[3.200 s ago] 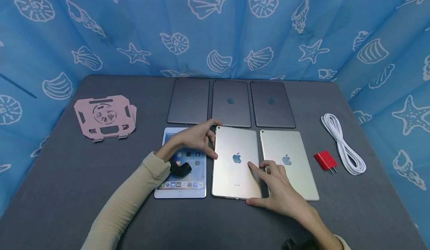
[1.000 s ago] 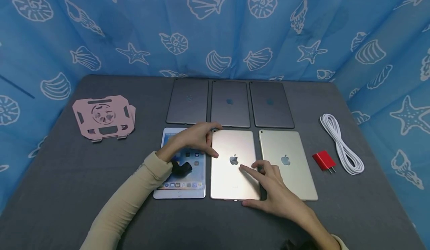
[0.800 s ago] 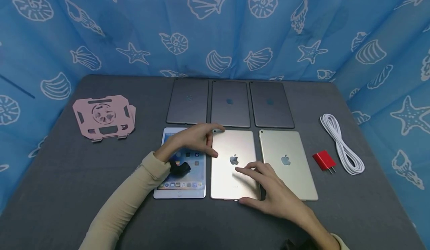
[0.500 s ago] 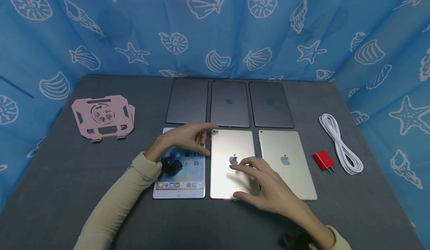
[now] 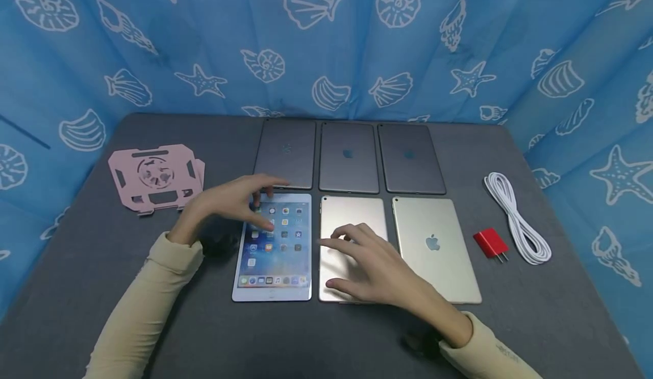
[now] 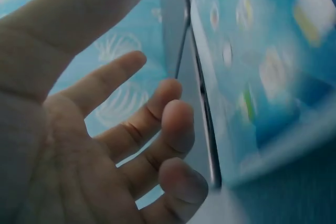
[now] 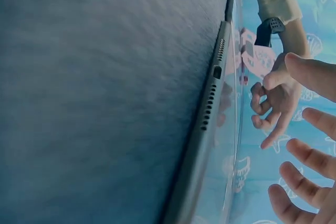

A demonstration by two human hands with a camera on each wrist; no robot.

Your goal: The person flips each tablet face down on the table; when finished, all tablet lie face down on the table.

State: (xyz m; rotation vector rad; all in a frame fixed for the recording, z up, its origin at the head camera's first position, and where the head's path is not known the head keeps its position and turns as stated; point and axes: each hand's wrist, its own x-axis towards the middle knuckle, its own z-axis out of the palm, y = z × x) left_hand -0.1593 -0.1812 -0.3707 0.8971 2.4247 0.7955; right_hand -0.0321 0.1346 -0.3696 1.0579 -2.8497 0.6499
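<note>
My left hand (image 5: 234,200) hovers over the upper left of a white tablet (image 5: 278,243), which lies face up with its screen lit. In the left wrist view its fingers (image 6: 178,124) are loosely bent beside the tablet's edge, holding nothing. My right hand (image 5: 374,265) is above a gold tablet (image 5: 352,212) lying face down, its fingers spread and pointing left. The right wrist view shows those fingers (image 7: 310,158) apart from the tablet's edge (image 7: 210,98). The hand covers the gold tablet's lower right and its logo.
A second gold tablet (image 5: 439,254) lies to the right. Behind stand three dark grey tablets (image 5: 285,155) in a row, face down. A pink folding stand (image 5: 155,178) is at left; a red charger plug (image 5: 491,243) and coiled white cable (image 5: 517,217) are at right.
The gold tablet has shifted slightly left and straightened. Both hands have let go of it; the left moved left over the white tablet, and the right lifted and moved left.
</note>
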